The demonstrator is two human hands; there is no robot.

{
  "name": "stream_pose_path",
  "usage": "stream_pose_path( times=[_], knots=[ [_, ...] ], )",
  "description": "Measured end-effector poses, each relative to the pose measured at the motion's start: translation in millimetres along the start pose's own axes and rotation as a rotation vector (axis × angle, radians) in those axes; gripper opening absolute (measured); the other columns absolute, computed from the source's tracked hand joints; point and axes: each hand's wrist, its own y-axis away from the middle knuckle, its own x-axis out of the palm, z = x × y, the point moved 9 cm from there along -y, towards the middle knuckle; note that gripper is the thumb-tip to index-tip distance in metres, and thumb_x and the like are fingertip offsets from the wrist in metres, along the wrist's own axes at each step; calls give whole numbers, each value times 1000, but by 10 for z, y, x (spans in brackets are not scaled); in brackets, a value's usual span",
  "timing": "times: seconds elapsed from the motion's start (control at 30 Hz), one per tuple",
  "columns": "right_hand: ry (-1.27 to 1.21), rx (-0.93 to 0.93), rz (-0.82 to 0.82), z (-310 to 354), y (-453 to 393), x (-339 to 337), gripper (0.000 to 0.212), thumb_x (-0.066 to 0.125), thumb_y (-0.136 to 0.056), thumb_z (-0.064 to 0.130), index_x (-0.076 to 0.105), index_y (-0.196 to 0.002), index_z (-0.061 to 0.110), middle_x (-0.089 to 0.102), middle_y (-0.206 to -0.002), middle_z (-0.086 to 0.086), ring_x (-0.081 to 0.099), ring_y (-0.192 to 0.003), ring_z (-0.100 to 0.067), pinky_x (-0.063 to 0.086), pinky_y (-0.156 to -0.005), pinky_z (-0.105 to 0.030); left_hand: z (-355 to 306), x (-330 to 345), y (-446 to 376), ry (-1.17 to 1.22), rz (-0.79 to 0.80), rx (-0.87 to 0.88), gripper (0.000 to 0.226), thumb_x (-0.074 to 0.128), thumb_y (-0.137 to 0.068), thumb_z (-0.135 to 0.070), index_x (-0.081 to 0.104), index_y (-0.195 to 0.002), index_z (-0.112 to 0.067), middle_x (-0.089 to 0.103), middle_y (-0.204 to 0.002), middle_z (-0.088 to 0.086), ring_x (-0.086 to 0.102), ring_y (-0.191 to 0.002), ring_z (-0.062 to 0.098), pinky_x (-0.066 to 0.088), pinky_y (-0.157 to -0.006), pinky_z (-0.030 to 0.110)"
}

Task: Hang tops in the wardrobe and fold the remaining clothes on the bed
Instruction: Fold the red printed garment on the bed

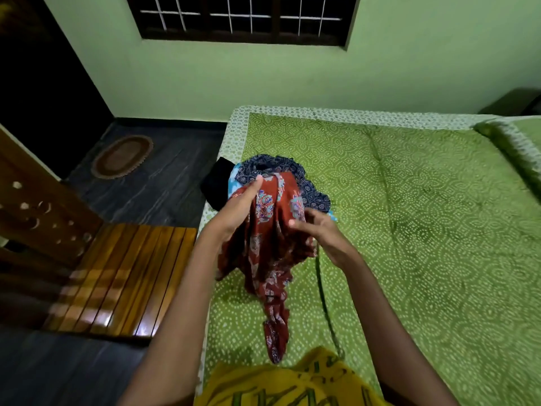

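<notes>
Both hands lift red printed garment (270, 230) above green bed (424, 215), near its left edge. Left hand (238, 208) grips upper fold, fingers clenched on cloth; right hand (317, 230) pinches opposite side. Garment's tail trails onto bedspread. Dark blue patterned cloth (292, 174) and black item (218, 183) heaped behind. Wooden chair (117, 273) beside bed.

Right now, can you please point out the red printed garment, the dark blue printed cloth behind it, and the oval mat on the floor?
red printed garment (270, 259), head view, on its hanging middle folds.
dark blue printed cloth (314, 194), head view, on its right edge.
oval mat (122, 156), head view, on its centre.
</notes>
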Motion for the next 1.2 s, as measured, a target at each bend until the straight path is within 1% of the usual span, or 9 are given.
stream_pose_path(
  times=[0.1,0.2,0.37,0.57,0.77,0.83,0.97,1.07,1.2],
  knots=[
    [159,84,-11,-45,-71,-45,7,67,-83,7,67,-87,1,70,-71,3,63,-62,-8,51,-64,-20,-237,-188,47,-91,-147,89,41,33,-98,-50,63,-106,-24,63,-99,-14,58,-92,-2,39,-81,8],
    [-144,-2,-242,209,-64,-443,10,59,-88,6,67,-87,11,72,-70,6,65,-60,-5,53,-64,-17,-401,-549,153,23,-348,156,42,37,-98,-46,67,-84,-20,67,-65,-15,60,-58,-5,45,-55,4],
    [-350,-74,-413,403,107,-934,35,51,-93,8,75,-68,11,72,-67,4,67,-59,-4,53,-63,-16,-374,-1004,239,195,-459,185,15,60,-91,-28,65,-79,-19,70,-63,-13,67,-63,-1,51,-63,17],
    [-435,133,-242,328,170,-713,22,46,-96,21,63,-100,9,74,-78,-3,70,-69,-13,58,-67,-25,-247,-777,224,148,-260,0,16,59,-90,-31,66,-86,-17,73,-82,0,69,-66,6,54,-75,25],
    [-313,183,-62,824,248,-448,30,43,-95,15,72,-88,13,73,-77,-5,69,-63,-14,57,-59,-26,-342,-939,-6,704,-188,184,67,51,-85,-58,54,-124,-4,59,-119,10,61,-100,21,50,-92,30],
    [-444,126,-96,1057,173,-355,26,41,-97,14,66,-93,8,72,-74,-8,68,-61,-16,58,-60,-28,-15,-952,-97,383,-286,30,76,53,-78,-71,56,-126,-13,61,-110,0,59,-92,15,45,-95,29],
    [-602,121,-177,1190,-84,-137,30,33,-100,10,57,-86,0,68,-66,-15,67,-56,-23,56,-53,-33,654,-276,69,-42,-198,-197,91,37,-76,-80,35,-143,-19,37,-147,2,34,-136,27,32,-108,41],
    [-645,169,-188,1128,-245,107,33,29,-101,8,51,-76,0,63,-58,-16,63,-52,-24,54,-51,-32,510,-165,300,-65,-512,178,95,49,-63,-79,51,-123,-5,53,-121,8,51,-113,19,41,-96,23],
    [-531,199,-55,1136,-302,490,31,33,-100,5,50,-74,3,60,-52,-8,58,-42,-15,52,-52,-26,128,205,344,-367,-498,404,85,72,-71,-50,39,-132,-2,43,-119,0,41,-112,4,34,-94,12]
  ],
)
